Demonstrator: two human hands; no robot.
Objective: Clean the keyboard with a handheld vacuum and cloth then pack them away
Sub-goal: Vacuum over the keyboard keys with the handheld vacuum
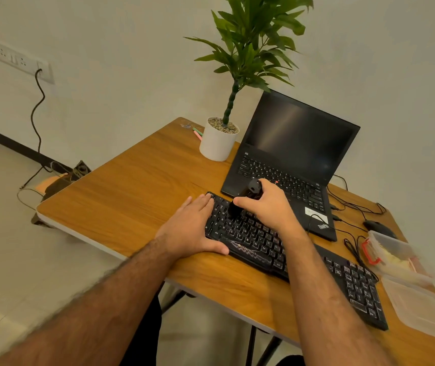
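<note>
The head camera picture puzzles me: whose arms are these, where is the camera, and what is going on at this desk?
There is no machine here. A person wears a wide-angle camera on the head, so you look down along both arms as they work. The left hand lies flat with straight fingers on the left end of a black keyboard, steadying it. The right hand grips a small black handheld vacuum, its nozzle down on the keys. Also on the wooden table: an open laptop with a dark screen, a potted plant, a black mouse and a clear plastic box with its lid beside it. I cannot make out a cloth for certain.
</note>
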